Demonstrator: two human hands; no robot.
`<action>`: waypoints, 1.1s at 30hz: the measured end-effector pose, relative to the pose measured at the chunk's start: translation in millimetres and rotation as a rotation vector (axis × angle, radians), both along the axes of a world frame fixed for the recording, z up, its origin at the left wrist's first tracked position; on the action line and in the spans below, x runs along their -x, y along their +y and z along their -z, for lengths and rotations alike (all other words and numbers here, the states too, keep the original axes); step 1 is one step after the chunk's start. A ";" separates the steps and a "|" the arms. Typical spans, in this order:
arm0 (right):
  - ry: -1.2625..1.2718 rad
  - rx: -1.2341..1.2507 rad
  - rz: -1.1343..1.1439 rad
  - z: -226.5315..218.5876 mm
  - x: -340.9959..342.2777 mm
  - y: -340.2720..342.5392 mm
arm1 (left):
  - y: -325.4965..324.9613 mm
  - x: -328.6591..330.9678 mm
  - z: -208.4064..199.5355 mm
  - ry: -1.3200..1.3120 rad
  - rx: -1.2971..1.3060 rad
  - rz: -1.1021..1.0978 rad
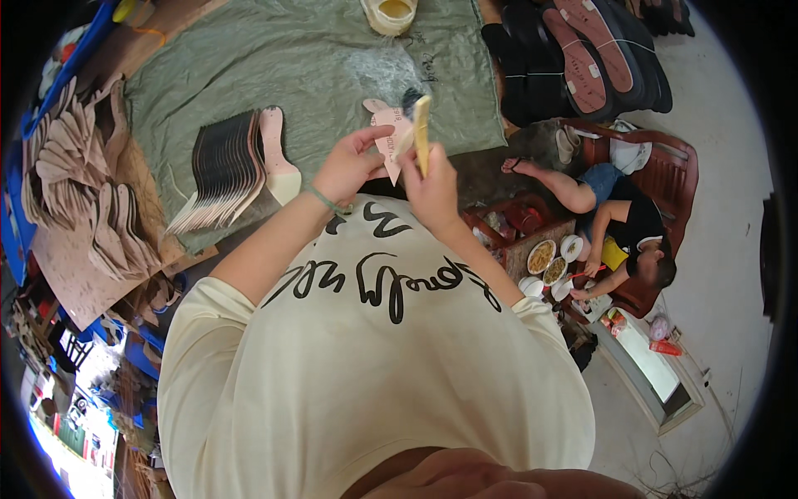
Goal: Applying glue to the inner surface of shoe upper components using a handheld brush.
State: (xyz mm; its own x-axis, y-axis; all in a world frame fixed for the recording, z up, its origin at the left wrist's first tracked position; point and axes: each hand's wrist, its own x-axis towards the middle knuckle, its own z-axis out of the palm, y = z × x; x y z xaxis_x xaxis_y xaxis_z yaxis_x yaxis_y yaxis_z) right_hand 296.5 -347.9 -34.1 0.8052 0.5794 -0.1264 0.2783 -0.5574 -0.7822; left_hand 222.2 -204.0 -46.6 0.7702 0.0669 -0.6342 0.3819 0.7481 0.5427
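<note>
My left hand (349, 166) pinches a pale pink insole board (384, 125) by its edge, close in front of my shirt. Closed round the yellow handle of a brush (423, 137) is my right hand (434, 185), just right of the board. The brush stands roughly upright, its dark bristles beside the handle's upper end and somewhat blurred. My right fingers are right against the board's edge; whether they also grip it I cannot tell. To the left lies a fanned row of insole boards (226, 158), mostly dark edged, with a pink one on its right end.
A green sheet (324, 79) covers the table, with a whitish smear beyond my hands. An open pot (391, 15) stands at the far edge. Loose insole boards (71, 170) heap at left. Bundled dark soles (573, 58) lie at right. A person (623, 220) sits by food bowls (542, 256).
</note>
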 end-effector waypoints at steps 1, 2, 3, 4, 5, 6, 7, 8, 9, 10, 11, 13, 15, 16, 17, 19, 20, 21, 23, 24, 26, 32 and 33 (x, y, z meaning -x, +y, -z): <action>-0.001 -0.002 -0.002 -1.1 -6.8 0.8 | -0.2 1.0 2.5 -0.001 -0.002 -0.002; -0.026 0.026 0.049 -2.1 -16.8 0.8 | -0.8 2.3 8.6 -0.004 -0.007 -0.004; -0.051 0.054 0.100 -4.0 -26.9 0.3 | -1.2 4.2 13.1 -0.006 -0.013 -0.006; -0.111 0.056 0.113 -7.8 -37.0 -1.0 | -1.7 5.7 14.6 -0.007 -0.014 -0.004; -0.173 0.059 0.125 -11.8 -47.3 -3.7 | -1.9 7.1 14.5 0.008 -0.032 0.009; -0.162 0.082 0.178 -13.6 -57.4 -9.7 | -1.4 8.1 13.9 0.022 -0.049 0.023; -0.252 0.076 0.176 -15.5 -67.5 -17.8 | -0.3 9.0 13.1 0.021 -0.051 0.022; -0.278 0.085 0.194 -20.5 -74.9 -26.7 | 0.9 10.4 12.8 0.036 -0.044 0.024; -0.304 0.094 0.213 -26.4 -81.1 -36.8 | 2.5 11.6 12.7 0.051 -0.036 0.027; -0.313 0.092 0.232 -31.3 -85.0 -51.8 | 3.3 12.1 13.1 0.046 -0.033 0.034; -0.319 0.087 0.247 -31.1 -88.6 -69.2 | 4.5 13.8 14.7 0.046 -0.022 0.014; -0.190 0.056 0.321 -30.4 -88.7 -108.4 | 6.3 15.6 16.6 0.037 0.003 0.000; -0.353 0.273 0.232 -51.1 -77.7 -128.2 | 10.6 18.2 19.2 0.040 0.003 -0.006; -0.358 0.279 0.237 -57.1 -70.5 -137.4 | 10.9 18.3 19.5 0.035 0.008 -0.001; -0.321 0.298 0.285 -58.5 -64.1 -145.5 | 11.9 18.5 19.3 0.037 0.011 0.002; -0.285 0.315 0.332 -59.1 -62.0 -147.5 | 13.1 18.9 19.0 0.038 0.013 0.004; -0.335 0.268 0.300 -59.2 -63.3 -143.9 | 13.5 19.3 19.2 0.046 0.003 0.002; -0.384 0.218 0.264 -59.1 -65.6 -138.7 | 14.1 20.3 19.5 0.054 -0.007 -0.002; -0.352 0.189 0.245 -69.5 -71.2 -109.2 | 17.6 21.0 18.7 0.068 -0.014 -0.003; -0.319 0.165 0.230 -71.4 -78.2 -97.0 | 19.6 20.6 18.1 0.083 -0.017 0.000; -0.108 0.036 0.214 -46.4 -100.6 -81.4 | 22.2 21.5 19.5 0.106 -0.050 -0.013; -0.103 0.182 -0.180 -29.3 -146.8 30.8 | 27.4 30.6 22.7 0.142 -0.139 -0.121; -0.054 0.223 -0.278 -36.0 -151.0 45.2 | 26.7 32.2 23.7 0.159 -0.162 -0.189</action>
State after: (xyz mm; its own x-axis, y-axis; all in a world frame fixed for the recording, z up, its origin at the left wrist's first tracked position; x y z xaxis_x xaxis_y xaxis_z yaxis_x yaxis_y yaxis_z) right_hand 447.5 -302.6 1.9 0.6299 0.7400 -0.2358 0.4806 -0.6099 -0.6301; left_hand 190.0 -177.3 -70.4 0.6260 0.3098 -0.7157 0.3343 0.7225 0.6051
